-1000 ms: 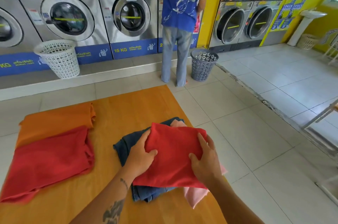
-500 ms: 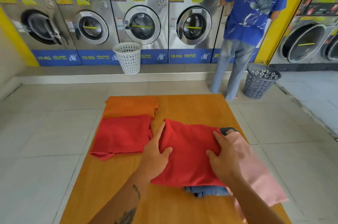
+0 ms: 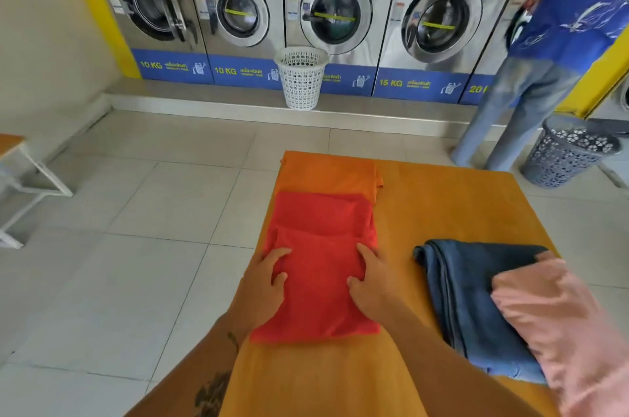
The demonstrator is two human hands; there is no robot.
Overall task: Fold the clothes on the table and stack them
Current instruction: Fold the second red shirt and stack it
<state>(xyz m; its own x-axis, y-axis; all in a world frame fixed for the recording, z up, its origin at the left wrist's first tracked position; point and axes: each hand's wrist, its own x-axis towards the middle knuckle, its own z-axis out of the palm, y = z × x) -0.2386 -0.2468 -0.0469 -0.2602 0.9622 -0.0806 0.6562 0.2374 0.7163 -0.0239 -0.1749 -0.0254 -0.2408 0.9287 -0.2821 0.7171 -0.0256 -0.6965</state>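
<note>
On the orange table (image 3: 459,205) lies a folded red cloth (image 3: 316,301). My left hand (image 3: 267,282) grips its left edge and my right hand (image 3: 372,282) grips its right edge, thumbs on top. It rests on another folded red cloth (image 3: 320,212), which partly overlaps a folded orange cloth (image 3: 326,175) at the table's far left. To the right lie dark blue jeans (image 3: 459,290) in a loose heap, with a pink garment (image 3: 565,321) draped over their right side.
A row of washing machines (image 3: 337,15) lines the far wall. A white basket (image 3: 301,78) stands before them. A person in a blue shirt (image 3: 544,76) stands at the right beside a grey basket (image 3: 568,151). A white-legged bench (image 3: 20,171) is at the left.
Both hands carried the folded red cloth left, off the jeans and pink garment, and set it on the other red cloth. The jeans now lie uncovered at the right.
</note>
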